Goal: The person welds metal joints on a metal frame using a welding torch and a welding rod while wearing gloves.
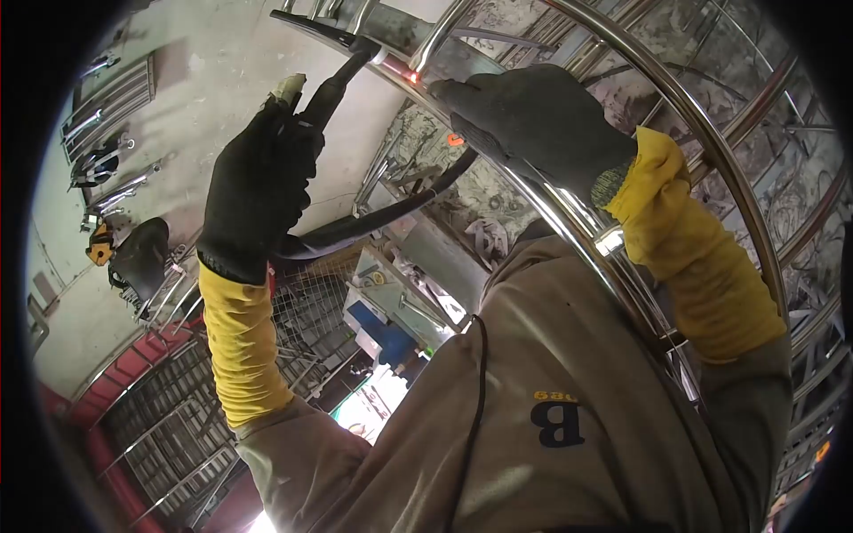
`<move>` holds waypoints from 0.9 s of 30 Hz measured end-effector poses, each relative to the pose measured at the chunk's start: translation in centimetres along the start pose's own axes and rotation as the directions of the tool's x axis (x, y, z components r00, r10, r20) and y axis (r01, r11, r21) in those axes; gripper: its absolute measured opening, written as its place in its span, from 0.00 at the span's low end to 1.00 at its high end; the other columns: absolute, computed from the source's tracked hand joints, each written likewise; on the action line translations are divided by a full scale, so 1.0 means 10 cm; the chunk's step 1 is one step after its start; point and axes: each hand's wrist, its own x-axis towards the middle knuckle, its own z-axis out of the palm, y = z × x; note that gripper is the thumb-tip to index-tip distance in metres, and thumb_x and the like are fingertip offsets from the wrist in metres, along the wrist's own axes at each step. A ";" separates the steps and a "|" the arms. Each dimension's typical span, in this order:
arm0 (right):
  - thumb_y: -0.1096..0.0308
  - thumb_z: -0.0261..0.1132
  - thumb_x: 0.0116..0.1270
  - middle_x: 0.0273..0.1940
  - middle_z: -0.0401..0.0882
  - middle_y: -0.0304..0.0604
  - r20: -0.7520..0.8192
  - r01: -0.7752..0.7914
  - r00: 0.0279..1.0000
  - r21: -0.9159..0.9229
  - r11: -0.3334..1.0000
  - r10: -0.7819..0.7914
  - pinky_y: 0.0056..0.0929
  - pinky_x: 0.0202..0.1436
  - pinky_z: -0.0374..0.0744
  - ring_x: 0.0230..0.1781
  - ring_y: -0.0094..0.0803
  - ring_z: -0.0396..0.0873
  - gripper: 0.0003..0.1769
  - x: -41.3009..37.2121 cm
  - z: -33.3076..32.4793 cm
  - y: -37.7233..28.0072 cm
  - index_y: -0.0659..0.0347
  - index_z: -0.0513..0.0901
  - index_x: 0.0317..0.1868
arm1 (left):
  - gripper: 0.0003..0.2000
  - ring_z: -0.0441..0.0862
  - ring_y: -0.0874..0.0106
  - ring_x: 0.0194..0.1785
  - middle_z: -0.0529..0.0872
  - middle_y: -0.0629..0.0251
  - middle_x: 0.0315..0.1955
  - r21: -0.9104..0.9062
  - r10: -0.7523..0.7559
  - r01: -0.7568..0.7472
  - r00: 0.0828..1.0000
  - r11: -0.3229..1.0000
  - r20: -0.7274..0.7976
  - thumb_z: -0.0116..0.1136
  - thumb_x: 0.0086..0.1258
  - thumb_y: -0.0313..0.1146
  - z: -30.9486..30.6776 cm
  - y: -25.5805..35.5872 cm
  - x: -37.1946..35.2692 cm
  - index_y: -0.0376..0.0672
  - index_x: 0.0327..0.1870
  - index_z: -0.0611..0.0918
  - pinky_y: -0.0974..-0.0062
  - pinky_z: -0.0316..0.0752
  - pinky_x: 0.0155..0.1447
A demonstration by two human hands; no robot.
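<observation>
My left hand (258,178), in a black glove with a yellow sleeve cuff, is closed around the handle of a welding torch (333,89). The torch's pale nozzle (384,59) points at a small glowing red spot (413,77) on the metal tubing. From the handle a thick black cable (382,216) curves below and to the right. Beside the glowing spot, my right hand (542,124), in a dark grey glove, is closed over a shiny metal tube (560,213); its fingertips are partly hidden behind the tube.
Bent shiny tubes (711,133) form a frame around my right arm. Below it lies a stained grey surface (498,191). At left, tools and a black-and-yellow item (100,244) lie on a pale floor. A metal grille (164,413) and a blue object (380,333) are farther down.
</observation>
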 end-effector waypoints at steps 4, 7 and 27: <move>0.65 0.65 0.79 0.40 0.89 0.44 0.005 -0.020 1.000 0.076 0.997 0.019 0.42 0.37 0.87 0.36 0.45 0.90 0.20 -0.01 -0.04 -0.01 0.55 0.83 0.68 | 0.26 0.76 0.86 0.26 0.83 0.75 0.29 0.091 0.009 -0.008 1.000 0.996 -0.014 0.61 0.83 0.34 0.02 0.02 -0.03 0.43 0.80 0.78 0.81 0.74 0.30; 0.65 0.67 0.78 0.39 0.88 0.44 -0.039 0.014 0.999 0.026 1.000 -0.013 0.43 0.36 0.86 0.34 0.46 0.90 0.19 -0.03 -0.02 0.00 0.55 0.83 0.66 | 0.24 0.77 0.85 0.26 0.83 0.75 0.29 0.146 0.081 -0.073 0.995 0.987 -0.051 0.61 0.81 0.33 0.07 0.03 -0.08 0.42 0.77 0.81 0.80 0.74 0.30; 0.63 0.67 0.77 0.38 0.87 0.46 -0.056 0.047 0.997 0.025 0.999 -0.046 0.47 0.39 0.87 0.37 0.48 0.89 0.15 -0.02 -0.01 0.00 0.57 0.82 0.60 | 0.23 0.75 0.87 0.25 0.81 0.77 0.26 0.340 0.208 -0.166 0.974 0.926 -0.090 0.57 0.87 0.34 0.26 -0.12 -0.16 0.52 0.81 0.79 0.81 0.69 0.27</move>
